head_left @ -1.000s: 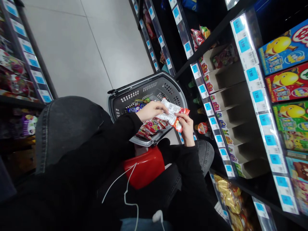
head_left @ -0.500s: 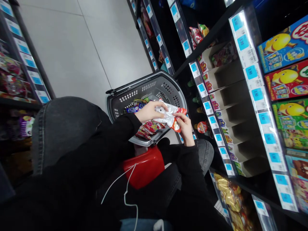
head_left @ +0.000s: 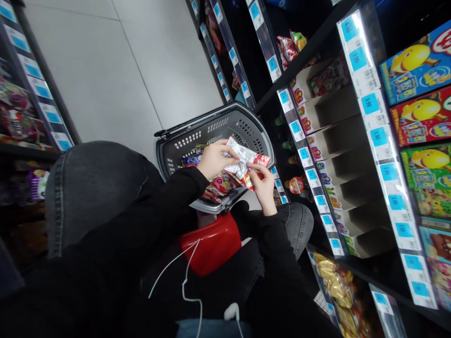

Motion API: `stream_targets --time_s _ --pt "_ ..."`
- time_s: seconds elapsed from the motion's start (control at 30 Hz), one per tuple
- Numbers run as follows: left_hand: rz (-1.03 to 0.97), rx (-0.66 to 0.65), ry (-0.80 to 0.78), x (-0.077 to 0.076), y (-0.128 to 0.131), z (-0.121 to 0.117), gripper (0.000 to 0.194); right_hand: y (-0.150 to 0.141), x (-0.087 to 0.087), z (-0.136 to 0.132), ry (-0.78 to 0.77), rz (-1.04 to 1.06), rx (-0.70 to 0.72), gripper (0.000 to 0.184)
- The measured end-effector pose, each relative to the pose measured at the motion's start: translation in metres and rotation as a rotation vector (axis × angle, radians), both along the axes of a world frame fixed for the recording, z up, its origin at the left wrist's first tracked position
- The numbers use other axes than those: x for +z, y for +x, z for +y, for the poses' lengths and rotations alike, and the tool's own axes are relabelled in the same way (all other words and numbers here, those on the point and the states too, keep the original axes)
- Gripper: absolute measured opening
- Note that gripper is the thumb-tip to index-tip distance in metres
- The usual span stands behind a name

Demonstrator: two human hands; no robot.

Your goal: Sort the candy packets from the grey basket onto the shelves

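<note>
Over the grey shopping basket (head_left: 190,138), a red and white candy packet (head_left: 246,155) is pinched between both my hands, its silvery printed side facing up. My left hand (head_left: 215,159) grips the packet's left edge with thumb and fingers. Fingers of my right hand (head_left: 263,184) close on its lower right part. Beneath the hands, several red candy packets (head_left: 220,184) lie in the basket, partly covered by the held packet. A blue packet (head_left: 193,160) sits beside them, partly hidden behind my left hand.
Shelves with blue price tags (head_left: 296,129) rise close on the right, holding open display cartons (head_left: 338,141) and bright boxes (head_left: 419,112). Another shelf (head_left: 52,112) stands at the left. A red glossy object (head_left: 211,246) and a white earphone cord (head_left: 185,281) lie at my lap.
The packet has been turned and flattened between my hands, showing more of its printed back. My right hand has shifted slightly left. A white earbud shows more clearly below.
</note>
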State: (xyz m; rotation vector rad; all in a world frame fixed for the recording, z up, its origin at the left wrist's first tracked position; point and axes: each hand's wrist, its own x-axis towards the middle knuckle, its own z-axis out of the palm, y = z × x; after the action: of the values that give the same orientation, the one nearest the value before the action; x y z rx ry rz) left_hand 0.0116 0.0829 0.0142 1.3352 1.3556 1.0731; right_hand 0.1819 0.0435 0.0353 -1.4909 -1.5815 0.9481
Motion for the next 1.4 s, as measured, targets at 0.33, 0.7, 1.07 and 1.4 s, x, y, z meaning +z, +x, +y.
stream_targets --time_s 0.33,0.7,1.07,1.4 --pt "-0.022 -0.065 0.073 0.005 -0.003 0.002 0.016 0.010 0.006 0.000 0.068 -0.021 -0.028 0.020" --pt "-0.449 0.022 -0.228 0.000 -0.003 0.005 0.061 0.021 -0.005 0.007 0.055 0.151 -0.279 0.033" --pt "-0.496 -0.197 -0.335 -0.004 -0.005 0.006 0.038 0.031 -0.007 0.012 -0.153 0.306 -0.214 0.048" --pt "-0.438 -0.396 -0.341 0.006 -0.006 0.004 0.045 0.043 0.004 0.014 -0.266 0.405 -0.109 0.041"
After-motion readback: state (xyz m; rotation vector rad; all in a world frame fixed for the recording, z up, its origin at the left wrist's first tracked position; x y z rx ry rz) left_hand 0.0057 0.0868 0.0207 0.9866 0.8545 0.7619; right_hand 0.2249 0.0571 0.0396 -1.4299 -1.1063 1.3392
